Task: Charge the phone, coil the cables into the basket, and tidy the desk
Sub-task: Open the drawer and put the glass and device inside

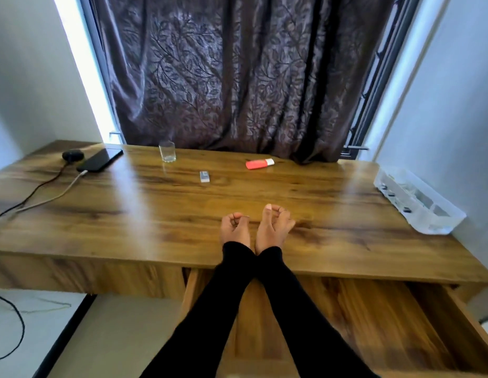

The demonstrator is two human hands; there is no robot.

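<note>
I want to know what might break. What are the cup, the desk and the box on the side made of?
The cup looks like clear glass: you can see straight through it. The desk looks like glossy wood or a wood-look coating, with brown grain and bright window reflections. The box looks like see-through, cloudy plastic, with small things showing through its walls.

— What carries everything?
— A glossy brown wooden desk (183, 219) spanning the frame's middle.
— And on it?
— Upper left, a black phone (99, 160); a clear drinking glass (167, 151) top centre; a red-and-white marker (259, 163); a translucent plastic basket (420, 203) at right.
</note>
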